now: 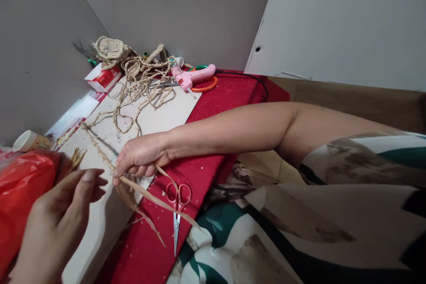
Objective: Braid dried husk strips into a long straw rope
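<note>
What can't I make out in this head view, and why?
All in the head view:
The braided cord inside the right hand: hidden by its fingers.
The red bag: cut off by the left edge.
Lettering on the red-and-white box: too small.
The orange handle: partly covered by the pink glue gun.

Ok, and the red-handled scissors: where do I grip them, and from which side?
I'd pinch the red finger loops from above, at the picture's right: the scissors lie with loops up-picture and blades pointing down-picture. The fibre strands held in the right hand cross over them below the loops, so gripping there could snag.
</note>
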Available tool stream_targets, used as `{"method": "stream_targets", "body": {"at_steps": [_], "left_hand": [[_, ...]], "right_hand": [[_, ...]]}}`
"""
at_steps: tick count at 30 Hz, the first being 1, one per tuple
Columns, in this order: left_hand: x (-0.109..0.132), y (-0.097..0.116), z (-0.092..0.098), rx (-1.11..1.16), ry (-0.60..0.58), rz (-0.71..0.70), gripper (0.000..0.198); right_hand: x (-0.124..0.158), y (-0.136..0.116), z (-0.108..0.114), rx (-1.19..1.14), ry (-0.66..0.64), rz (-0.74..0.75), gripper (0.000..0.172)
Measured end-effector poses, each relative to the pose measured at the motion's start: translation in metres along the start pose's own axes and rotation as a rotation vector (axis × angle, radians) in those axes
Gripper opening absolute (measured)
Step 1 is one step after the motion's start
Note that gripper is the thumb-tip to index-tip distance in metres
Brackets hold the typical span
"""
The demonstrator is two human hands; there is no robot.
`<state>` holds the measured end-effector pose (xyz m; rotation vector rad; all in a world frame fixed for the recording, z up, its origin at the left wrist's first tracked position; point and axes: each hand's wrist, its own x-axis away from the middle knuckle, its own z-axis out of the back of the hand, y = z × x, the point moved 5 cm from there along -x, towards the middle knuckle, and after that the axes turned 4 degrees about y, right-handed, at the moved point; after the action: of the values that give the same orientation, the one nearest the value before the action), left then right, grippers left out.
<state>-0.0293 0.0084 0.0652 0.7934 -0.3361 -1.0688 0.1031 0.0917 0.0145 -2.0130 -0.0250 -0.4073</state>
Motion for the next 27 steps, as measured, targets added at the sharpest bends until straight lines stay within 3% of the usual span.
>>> {"method": "stream_targets", "body": {"at_steps": [4, 9, 18, 27], "left_hand": [[-0.008, -0.016, -0.042, 0.392, -0.214, 0.240, 0.030], [0.010, -0.011, -0.069, 0.822, -0.141, 0.336, 0.022], [0.025, 0.000, -0.079, 1.020, -0.069, 0.428, 0.023], [0.023, -0.001, -0.077, 1.091, 0.021, 0.372, 0.018]], "right_hand": [[0.000, -0.002, 0.001, 0.003, -0.016, 0.016, 0.020], [-0.001, -0.006, 0.002, -0.016, -0.001, 0.057, 0.021], [-0.001, -0.005, -0.002, 0.039, -0.026, 0.029, 0.019], [-0.004, -0.002, -0.001, 0.015, -0.120, -0.030, 0.021]]}}
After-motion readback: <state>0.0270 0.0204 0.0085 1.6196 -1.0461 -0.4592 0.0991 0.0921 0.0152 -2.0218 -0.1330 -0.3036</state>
